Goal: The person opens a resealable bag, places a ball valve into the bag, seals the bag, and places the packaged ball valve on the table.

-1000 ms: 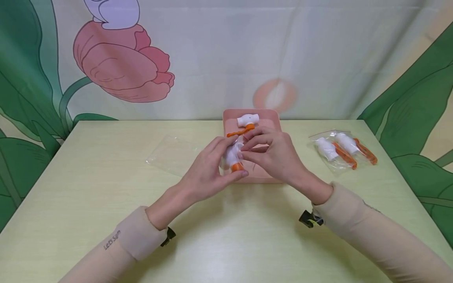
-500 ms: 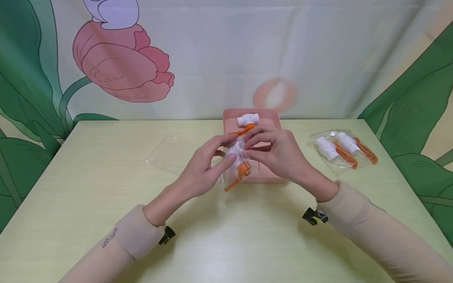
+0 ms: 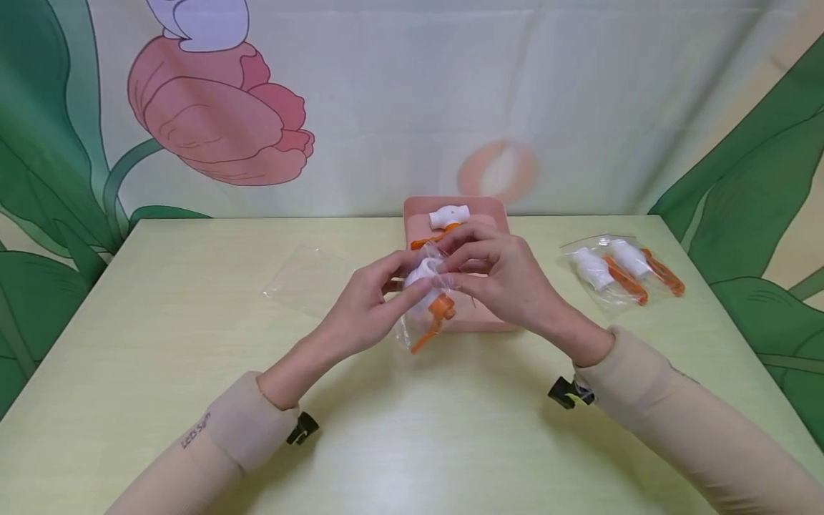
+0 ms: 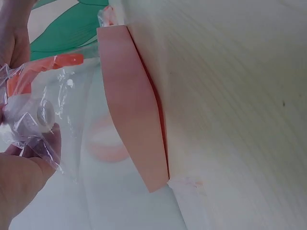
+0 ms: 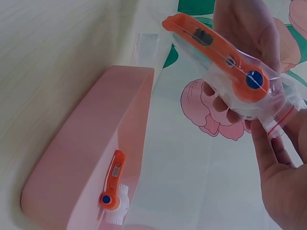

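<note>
A white valve with an orange handle (image 3: pixel 441 307), inside a clear zip bag (image 5: pixel 280 120), is held up over the front of a pink tray (image 3: pixel 479 326). My left hand (image 3: pixel 363 304) grips the bagged valve from the left, thumb on its near side. The fingers of my right hand (image 3: pixel 505 275) pinch the bag's top near its red seal line. In the right wrist view, the orange handle (image 5: pixel 211 40) with its blue cap lies under the plastic. Another white valve (image 3: pixel 449 216) with an orange handle lies unbagged in the tray's far part.
On the right of the table (image 3: pixel 412 443) lies a clear bag with two white valves (image 3: pixel 594 268) and orange handles. A flat clear bag (image 3: pixel 305 280) lies left of the tray. A printed curtain (image 3: pixel 386 107) hangs behind the table.
The bagged valve has turned, so its orange handle now points down toward the near side. My left thumb has moved up onto the white body, while my right hand keeps pinching the bag.
</note>
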`<state>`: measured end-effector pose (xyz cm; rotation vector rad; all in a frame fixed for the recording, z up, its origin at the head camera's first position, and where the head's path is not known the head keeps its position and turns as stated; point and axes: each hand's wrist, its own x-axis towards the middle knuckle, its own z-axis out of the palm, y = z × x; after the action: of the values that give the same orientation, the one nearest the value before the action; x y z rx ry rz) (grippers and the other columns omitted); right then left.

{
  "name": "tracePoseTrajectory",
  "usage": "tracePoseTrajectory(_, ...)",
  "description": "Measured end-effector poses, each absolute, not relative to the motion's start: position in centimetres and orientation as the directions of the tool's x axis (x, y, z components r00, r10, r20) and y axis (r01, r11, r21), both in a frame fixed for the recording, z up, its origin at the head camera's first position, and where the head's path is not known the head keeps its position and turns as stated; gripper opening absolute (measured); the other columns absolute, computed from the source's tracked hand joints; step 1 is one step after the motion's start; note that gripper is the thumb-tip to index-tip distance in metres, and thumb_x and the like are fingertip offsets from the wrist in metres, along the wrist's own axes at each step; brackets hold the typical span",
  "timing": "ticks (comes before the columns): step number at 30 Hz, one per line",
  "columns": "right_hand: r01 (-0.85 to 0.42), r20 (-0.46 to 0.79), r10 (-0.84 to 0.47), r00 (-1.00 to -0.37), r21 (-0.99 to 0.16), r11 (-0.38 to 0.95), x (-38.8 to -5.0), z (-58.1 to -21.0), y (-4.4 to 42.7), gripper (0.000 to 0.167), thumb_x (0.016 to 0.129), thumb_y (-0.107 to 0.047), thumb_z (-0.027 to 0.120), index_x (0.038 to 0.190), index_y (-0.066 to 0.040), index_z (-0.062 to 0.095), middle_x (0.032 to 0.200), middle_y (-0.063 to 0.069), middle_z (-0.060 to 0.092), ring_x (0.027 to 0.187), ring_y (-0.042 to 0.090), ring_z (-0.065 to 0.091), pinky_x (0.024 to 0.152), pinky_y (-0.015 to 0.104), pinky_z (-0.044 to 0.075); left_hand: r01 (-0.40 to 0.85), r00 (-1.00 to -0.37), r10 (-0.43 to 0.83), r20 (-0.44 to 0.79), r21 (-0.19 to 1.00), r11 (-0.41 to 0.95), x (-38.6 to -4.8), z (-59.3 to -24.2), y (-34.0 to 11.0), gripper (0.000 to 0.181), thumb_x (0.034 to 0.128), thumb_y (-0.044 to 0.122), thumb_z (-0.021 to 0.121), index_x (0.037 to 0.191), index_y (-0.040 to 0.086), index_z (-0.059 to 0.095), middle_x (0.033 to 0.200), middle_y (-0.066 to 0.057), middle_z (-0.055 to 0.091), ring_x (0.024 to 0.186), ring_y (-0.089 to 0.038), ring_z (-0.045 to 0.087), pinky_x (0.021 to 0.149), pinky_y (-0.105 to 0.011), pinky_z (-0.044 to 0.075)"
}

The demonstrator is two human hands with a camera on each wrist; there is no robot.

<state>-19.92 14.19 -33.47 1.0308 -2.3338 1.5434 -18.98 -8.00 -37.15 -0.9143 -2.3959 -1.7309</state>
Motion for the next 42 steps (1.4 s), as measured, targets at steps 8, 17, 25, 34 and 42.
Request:
tracePoseTrajectory(8,-0.705,0.521,-0.515,-0.68,-0.658,0.265,-20.34,-33.45,14.35,0.011,0.083,0.007,0.081,0.092,-0.001,0.08,0.115,0.008,0.067,0.122,0.022,0.052,0.087,0.028,0.052,0.478,-0.818,0.434,0.377,0.866,0.15,-18.93,-37.12,-8.0,0.029,0.1021,0.011,0.065,0.13,0.003,0.063,0.109,-0.004,0.067,0.094,-0.018,0.063,0.08,-0.033,0.056)
tracePoseTrajectory(17,-0.657,0.447,-0.558,-0.699,-0.71,0.255,-20.45,-33.51,14.29,0.008,0.09,0.003,0.076,0.096,-0.001,0.078,0.119,0.009,0.064,0.128,0.023,0.047,0.093,0.035,0.052,0.487,-0.825,0.415,0.383,0.856,0.177,-18.6,-36.96,-8.0,0.024,0.1024,0.011,0.065,0.125,0.003,0.064,0.106,-0.004,0.067,0.092,-0.019,0.061,0.075,-0.031,0.055)
tracePoseTrajectory(25,-0.5,0.381,-0.446,-0.81,-0.846,0.185,-20.19,-33.65,14.71,0.011,0.103,-0.007,0.063,0.107,0.001,0.069,0.107,0.009,0.065,0.086,0.024,0.067,0.074,0.034,0.06,0.466,-0.871,0.284,0.401,0.858,0.216,-18.42,-36.86,-7.94,0.027,0.1015,0.013,0.067,0.125,0.002,0.06,0.113,-0.007,0.065,0.097,-0.021,0.062,0.078,-0.033,0.057)
tracePoseTrajectory(34,-0.398,0.281,-0.419,-0.863,-0.89,0.223,-19.76,-33.63,14.92,0.025,0.096,-0.013,0.075,0.115,-0.005,0.062,0.096,0.012,0.069,0.076,0.033,0.07,0.064,0.04,0.061,0.463,-0.883,0.191,0.429,0.864,0.199,-18.33,-37.04,-7.96,0.029,0.1027,0.015,0.065,0.128,0.003,0.056,0.114,-0.008,0.062,0.099,-0.024,0.063,0.077,-0.031,0.058)
tracePoseTrajectory(42,-0.409,0.286,-0.403,-0.869,-0.873,0.264,-19.88,-33.89,14.85,0.009,0.098,-0.009,0.07,0.104,-0.002,0.069,0.094,0.01,0.068,0.074,0.026,0.069,0.062,0.039,0.06,0.458,-0.885,0.194,0.424,0.868,0.191,-18.32,-37.16,-7.98,0.03,0.1036,0.015,0.064,0.129,0.003,0.053,0.118,-0.008,0.061,0.106,-0.025,0.062,0.082,-0.034,0.057)
